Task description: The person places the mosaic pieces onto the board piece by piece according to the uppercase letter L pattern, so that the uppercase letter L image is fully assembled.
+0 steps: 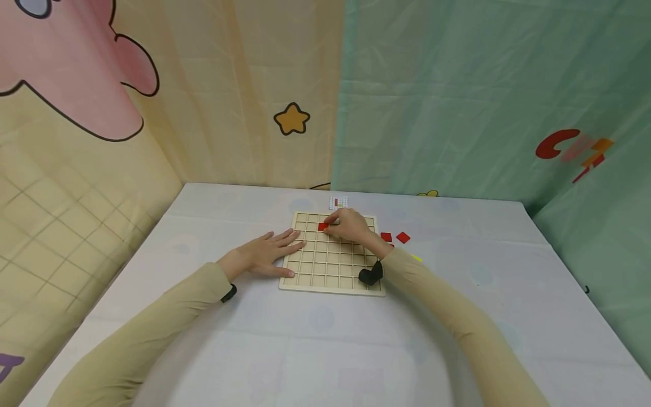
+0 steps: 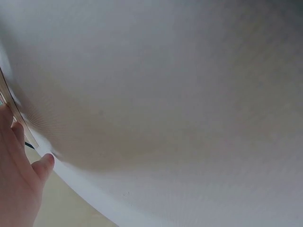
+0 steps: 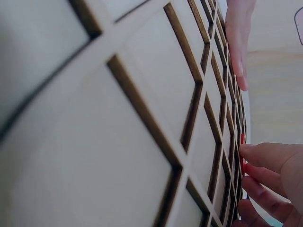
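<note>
Head view: right hand (image 1: 351,225) fingers curl onto red tile (image 1: 322,226).

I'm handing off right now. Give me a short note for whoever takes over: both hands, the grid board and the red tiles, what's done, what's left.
Left hand: flat, fingers straight, resting on the left edge of the wooden grid board, steadying it.
Right hand: fingers pinch a red tile at a cell in the board's second row from the far edge.
Done: that tile is at its cell, though the hand has not let go; no other filled cell shows.
Left: two loose red tiles lie on the table to the right of the board. A small pattern card lies beyond the far edge.
</note>
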Available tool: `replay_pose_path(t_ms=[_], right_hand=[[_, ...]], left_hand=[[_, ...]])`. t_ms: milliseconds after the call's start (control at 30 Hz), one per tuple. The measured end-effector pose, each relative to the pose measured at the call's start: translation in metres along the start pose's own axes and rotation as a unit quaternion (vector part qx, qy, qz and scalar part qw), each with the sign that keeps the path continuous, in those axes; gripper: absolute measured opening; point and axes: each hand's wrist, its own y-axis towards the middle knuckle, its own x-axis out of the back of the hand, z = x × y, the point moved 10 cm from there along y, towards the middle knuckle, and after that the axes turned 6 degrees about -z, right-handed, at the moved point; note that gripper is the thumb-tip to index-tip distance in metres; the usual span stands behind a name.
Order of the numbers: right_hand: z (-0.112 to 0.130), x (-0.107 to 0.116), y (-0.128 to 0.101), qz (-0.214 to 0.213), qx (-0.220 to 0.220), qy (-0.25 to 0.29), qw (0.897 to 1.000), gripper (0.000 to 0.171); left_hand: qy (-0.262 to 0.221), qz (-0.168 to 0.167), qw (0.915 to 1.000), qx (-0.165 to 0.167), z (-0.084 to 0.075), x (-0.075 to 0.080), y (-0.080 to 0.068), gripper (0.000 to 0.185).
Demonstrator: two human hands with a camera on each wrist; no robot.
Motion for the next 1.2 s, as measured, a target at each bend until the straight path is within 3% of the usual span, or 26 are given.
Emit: replay_pose_path(t_ms=[233, 467, 733, 1200], right_hand=[[-0.003, 0.003, -0.003, -0.007, -0.005, 0.005, 1.0, 0.032], [-0.01, 0.016, -0.009, -0.049, -0.005, 0.033, 0.998, 0.027], [-0.013, 0.045, -0.021, -0.094, -0.001, 0.059, 0.994, 0.028], [-0.037, 0.094, -0.052, -0.133, -0.02, 0.031, 0.99, 0.029]], left_hand=[[-0.002, 0.001, 1.0, -0.004, -0.001, 0.0, 0.003, 0.082], [-0.003, 0.005, 1.0, 0.001, -0.002, -0.001, 0.004, 0.082], [-0.002, 0.003, 1.0, 0.001, -0.002, -0.001, 0.003, 0.082], [-0.012, 0.008, 0.9999, 0.007, -0.002, 0.0, 0.001, 0.083]])
